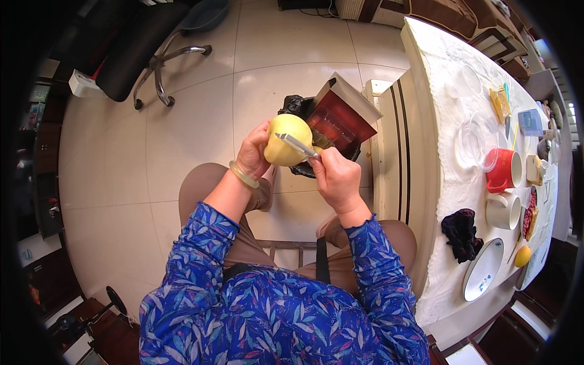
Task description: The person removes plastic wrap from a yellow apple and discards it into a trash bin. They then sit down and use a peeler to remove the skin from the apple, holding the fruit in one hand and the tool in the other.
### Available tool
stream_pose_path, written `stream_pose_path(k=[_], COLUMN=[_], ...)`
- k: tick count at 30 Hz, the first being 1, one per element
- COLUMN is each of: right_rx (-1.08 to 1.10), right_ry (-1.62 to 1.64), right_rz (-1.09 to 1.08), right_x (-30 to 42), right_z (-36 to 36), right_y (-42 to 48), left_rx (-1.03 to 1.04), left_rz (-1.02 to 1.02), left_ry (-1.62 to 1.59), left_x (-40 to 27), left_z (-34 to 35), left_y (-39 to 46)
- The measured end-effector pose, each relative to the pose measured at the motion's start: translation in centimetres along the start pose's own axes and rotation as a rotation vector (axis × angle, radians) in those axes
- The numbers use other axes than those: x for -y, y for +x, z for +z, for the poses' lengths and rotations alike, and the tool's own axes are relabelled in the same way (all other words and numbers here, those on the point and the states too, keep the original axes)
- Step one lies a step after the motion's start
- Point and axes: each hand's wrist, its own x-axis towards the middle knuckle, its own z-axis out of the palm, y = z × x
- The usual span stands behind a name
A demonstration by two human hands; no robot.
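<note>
A large pale-yellow fruit (pixel 286 125), an apple or a pear, rests in my left hand (pixel 253 153), whose fingers wrap its left side. A bangle (pixel 244 174) circles that wrist. My right hand (pixel 338 180) grips the handle of a grey peeler (pixel 295 143). Its head lies across the front of the fruit; whether the blade touches the skin cannot be told. Below and behind the fruit, a black plastic bag (pixel 295 106) lines a container on the floor. A red and white cardboard box (pixel 340 112) sticks out of it, with clear plastic packaging against it.
To my right stands a table with a white cloth (pixel 426 219). On it are a red mug (pixel 499 169), a white mug (pixel 499 210), an oval plate (pixel 483 270), a dark cloth (pixel 461 235), a knife (pixel 508 125) and an orange-yellow fruit (pixel 522 256). A wheeled chair (pixel 137 54) stands ahead left.
</note>
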Motion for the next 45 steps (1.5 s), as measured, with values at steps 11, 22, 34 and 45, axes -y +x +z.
stream_pose_path(k=[11, 22, 34, 45], right_rx=[-0.012, 0.013, -0.049, 0.048], right_ry=[0.042, 0.099, 0.129, 0.520], right_rz=[0.003, 0.080, 0.022, 0.381], right_x=[0.2, -0.6, 0.8, 0.4], right_z=[0.0, 0.4, 0.3, 1.7], right_y=[-0.1, -0.6, -0.7, -1.6], left_rx=[0.074, 0.120, 0.156, 0.188], left_rz=[0.044, 0.051, 0.059, 0.069], left_ry=[0.036, 0.066, -0.048, -0.104], left_x=[-0.6, -0.4, -1.3, -1.5], left_z=[0.9, 0.3, 0.7, 1.2], left_y=[-0.1, -0.2, -0.4, -0.7])
